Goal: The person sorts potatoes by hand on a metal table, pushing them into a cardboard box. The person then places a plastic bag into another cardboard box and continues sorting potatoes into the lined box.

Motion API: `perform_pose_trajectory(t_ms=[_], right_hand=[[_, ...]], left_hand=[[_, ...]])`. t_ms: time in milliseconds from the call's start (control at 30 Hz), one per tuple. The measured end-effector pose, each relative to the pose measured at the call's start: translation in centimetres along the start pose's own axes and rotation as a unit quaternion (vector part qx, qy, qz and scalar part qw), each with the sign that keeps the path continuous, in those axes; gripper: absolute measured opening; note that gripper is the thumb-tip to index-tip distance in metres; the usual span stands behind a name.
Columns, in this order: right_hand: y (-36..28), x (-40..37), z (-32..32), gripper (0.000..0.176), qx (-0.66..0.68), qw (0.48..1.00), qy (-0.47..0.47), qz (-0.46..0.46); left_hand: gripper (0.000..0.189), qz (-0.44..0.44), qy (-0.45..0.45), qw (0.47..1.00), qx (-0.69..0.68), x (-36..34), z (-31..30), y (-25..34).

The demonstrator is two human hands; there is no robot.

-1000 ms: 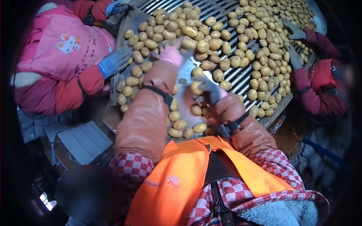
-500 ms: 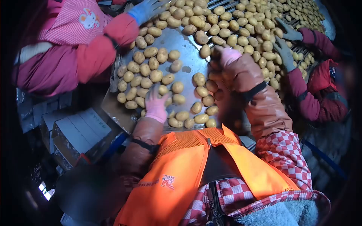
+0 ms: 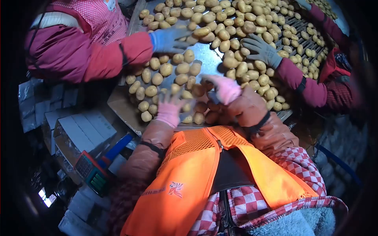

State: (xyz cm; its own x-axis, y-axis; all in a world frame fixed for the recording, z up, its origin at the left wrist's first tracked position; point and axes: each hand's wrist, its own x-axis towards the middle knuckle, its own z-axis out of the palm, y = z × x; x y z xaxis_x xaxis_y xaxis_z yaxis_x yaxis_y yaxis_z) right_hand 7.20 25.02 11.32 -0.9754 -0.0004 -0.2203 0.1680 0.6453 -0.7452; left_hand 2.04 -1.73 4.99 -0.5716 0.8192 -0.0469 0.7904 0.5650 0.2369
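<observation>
Cartons (image 3: pixel 84 131) stand off the table's (image 3: pixel 208 56) near left corner. Toward the near edge, the left hand (image 3: pixel 170 110) spreads wide over potatoes (image 3: pixel 182 68); I cannot tell whether the blurred right hand (image 3: pixel 225 89) holds one. Farther, a co-worker's blue glove (image 3: pixel 168 40) and another's grey glove (image 3: pixel 262 50) reach across.

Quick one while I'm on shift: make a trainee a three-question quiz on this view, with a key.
1. True or false: the wearer's left hand is at the potatoes.
2. Which of the wearer's hands is nearer the grey glove on the right of the picture?
3. What colour is the co-worker's glove at the picture's upper left? A) green B) blue C) yellow

Key: 1. True. 2. The right hand. 3. B.
</observation>
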Motion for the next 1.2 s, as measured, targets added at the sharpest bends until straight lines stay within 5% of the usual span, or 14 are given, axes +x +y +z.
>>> perform_pose_trajectory(t_ms=[67, 100, 200, 233, 400, 533, 667, 733, 767, 800, 900, 967, 1067, 1200], right_hand=[[2.4, -2.5, -4.1, 0.061, -0.020, 0.993, 0.015, 0.113], [1.9, -3.3, -6.3, 0.063, -0.014, 0.969, -0.021, 0.246], [6.7, -7.2, -5.4, 0.081, -0.209, 0.950, -0.026, 0.229], [6.6, -7.6, -3.9, 0.084, -0.197, 0.945, -0.023, 0.259], [1.8, -5.0, 0.6, 0.085, -0.193, 0.956, -0.088, 0.205], [4.3, -3.2, 3.6, 0.063, -0.133, 0.974, -0.086, 0.160], [7.0, -6.1, 2.6, 0.058, 0.122, 0.983, -0.019, 0.135], [7.3, -8.6, 0.7, 0.058, 0.096, 0.982, 0.067, 0.146], [7.9, -9.8, 0.3, 0.058, 0.038, 0.984, 0.104, 0.140], [5.5, -11.5, -2.3, 0.059, 0.161, 0.931, 0.091, 0.315], [5.9, -12.9, -1.9, 0.075, -0.043, 0.926, -0.036, 0.373], [4.4, -11.7, 0.0, 0.090, -0.081, 0.935, -0.059, 0.340], [5.2, -8.8, 5.9, 0.085, -0.049, 0.915, -0.012, 0.399], [6.0, -8.1, 6.7, 0.067, -0.037, 0.991, -0.030, 0.124]], left_hand=[[0.054, -0.081, -0.008, 0.994, 0.074, -1.6, 0.5, -2.8], [0.052, -0.155, 0.039, 0.987, 0.014, -2.5, 0.9, -3.9], [0.043, -0.292, 0.109, 0.949, 0.045, -3.0, -0.3, -5.7], [0.040, -0.248, 0.204, 0.946, 0.043, -2.0, -0.9, -5.7], [0.045, -0.104, 0.124, 0.964, -0.210, 9.7, 0.5, -7.8], [0.055, -0.178, 0.049, 0.981, 0.061, 17.5, -0.9, -0.9], [0.054, -0.068, 0.071, 0.994, 0.047, 12.1, 0.9, -6.1], [0.046, -0.114, -0.019, 0.993, 0.004, 8.2, 0.6, -7.0], [0.042, -0.119, 0.009, 0.993, -0.004, 5.1, 1.1, -7.8], [0.039, -0.124, 0.036, 0.991, -0.014, 2.4, 1.6, -7.9], [0.036, -0.249, 0.036, 0.967, 0.050, 0.0, 0.2, -5.8], [0.040, -0.177, 0.079, 0.981, -0.001, 0.4, 0.0, -2.8], [0.044, 0.007, 0.069, 0.990, -0.125, 2.0, -0.6, 4.0], [0.048, 0.036, 0.000, 0.998, -0.049, 3.9, 1.4, 4.1]])
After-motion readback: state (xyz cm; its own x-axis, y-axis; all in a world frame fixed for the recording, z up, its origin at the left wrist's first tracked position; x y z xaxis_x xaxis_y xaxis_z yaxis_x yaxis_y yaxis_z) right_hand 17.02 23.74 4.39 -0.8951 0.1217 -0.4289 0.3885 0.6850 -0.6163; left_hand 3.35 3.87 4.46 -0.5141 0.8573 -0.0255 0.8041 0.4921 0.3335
